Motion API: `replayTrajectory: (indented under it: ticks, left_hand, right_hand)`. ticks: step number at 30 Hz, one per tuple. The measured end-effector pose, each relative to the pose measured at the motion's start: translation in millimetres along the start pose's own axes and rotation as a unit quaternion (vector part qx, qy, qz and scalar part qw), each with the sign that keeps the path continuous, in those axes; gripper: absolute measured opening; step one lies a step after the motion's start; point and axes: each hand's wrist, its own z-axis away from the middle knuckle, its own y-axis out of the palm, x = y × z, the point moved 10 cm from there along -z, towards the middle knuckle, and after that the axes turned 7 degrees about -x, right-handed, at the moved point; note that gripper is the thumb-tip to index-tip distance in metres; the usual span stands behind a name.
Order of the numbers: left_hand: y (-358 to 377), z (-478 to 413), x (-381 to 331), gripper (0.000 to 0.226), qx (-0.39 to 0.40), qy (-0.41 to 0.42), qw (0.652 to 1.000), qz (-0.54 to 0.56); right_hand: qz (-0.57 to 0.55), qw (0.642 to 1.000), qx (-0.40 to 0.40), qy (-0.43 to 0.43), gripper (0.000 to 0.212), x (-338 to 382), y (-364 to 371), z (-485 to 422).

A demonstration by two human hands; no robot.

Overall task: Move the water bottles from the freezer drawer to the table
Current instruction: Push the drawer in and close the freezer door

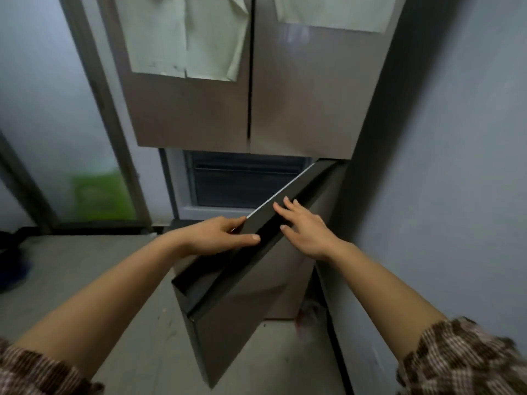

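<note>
Two hands are in my feed, both on one swung-out door. Starting at the far left, one frosted glass panel stands in its frame with a blurred green shape behind it. The grey floor in front of it gives open room as far as the door's free corner.

My left hand comes in from one checked sleeve. It grips the lower door, with the thumb laid along the top and the fingers curled over the inner edge by the white seal.

Above stand two upper doors, the left one and the right one, shut with a thin seam between them. The left one carries two overlapping pale sheets and the right one a single sheet.

Below them the opening shows one freezer drawer, dark and set back in its white frame. It is pushed in, and I cannot make out what it holds. The lower door angles out from its right side toward me, its free end nearest the camera.

My right hand lies flat on that door's top edge, with its fingers straight and spread, gripping nothing. It comes from the second checked sleeve. At the far right one pale wall runs close beside the fridge, so there is little room on that side.
</note>
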Motion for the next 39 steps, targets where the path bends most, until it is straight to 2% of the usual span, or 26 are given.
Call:
replayTrajectory:
  ticks: [3, 7, 12, 14, 17, 19, 23, 25, 29, 31, 33, 36, 39]
  left_hand:
    - [-30, -10, 33, 0.082, -0.071, -0.011, 0.986, -0.149]
    - [-74, -38, 68, 0.073, -0.166, 0.019, 0.946, -0.278]
    - [-130, -66, 96, 0.060, -0.280, 0.077, 0.907, -0.305]
    - [-147, -80, 105, 0.058, -0.293, 0.101, 0.897, -0.315]
    - [-157, -103, 126, 0.071, -0.270, 0.128, 0.884, -0.359]
    - [-165, -119, 141, 0.078, -0.270, 0.147, 0.865, -0.397]
    - [-180, -149, 158, 0.076, -0.296, 0.164, 0.827, -0.449]
    - [-185, -161, 161, 0.075, -0.303, 0.173, 0.820, -0.454]
    - [-195, -174, 163, 0.080, -0.329, 0.199, 0.800, -0.461]
    - [-204, -180, 165, 0.084, -0.356, 0.188, 0.800, -0.444]
    - [-208, -185, 168, 0.092, -0.380, 0.177, 0.801, -0.428]
    - [-205, -192, 176, 0.106, -0.399, 0.185, 0.784, -0.438]
    - [-206, -194, 182, 0.113, -0.424, 0.197, 0.759, -0.454]
  right_hand:
    - [0.021, 1.000, -0.011, 0.006, 0.059, 19, 13, -27]
    - [0.033, 0.999, -0.021, 0.007, 0.060, 41, 28, -69]
    - [0.047, 0.998, -0.037, 0.019, 0.063, 55, 42, -123]
    - [0.056, 0.997, -0.033, 0.031, 0.067, 57, 48, -142]
    - [0.084, 0.995, -0.034, 0.049, 0.075, 57, 57, -169]
    - [0.109, 0.991, -0.034, 0.063, 0.079, 57, 62, -186]
    - [0.204, 0.974, -0.071, 0.063, 0.081, 57, 58, -210]
    - [0.243, 0.964, -0.095, 0.046, 0.084, 55, 56, -216]
    - [0.323, 0.933, -0.156, -0.020, 0.111, 52, 54, -229]
    - [0.357, 0.913, -0.191, -0.062, 0.106, 53, 50, -236]
    - [0.405, 0.881, -0.205, -0.135, 0.090, 60, 54, -239]
    - [0.469, 0.835, -0.154, -0.242, 0.072, 61, 81, -246]
    - [0.487, 0.819, -0.106, -0.284, 0.072, 55, 97, -251]
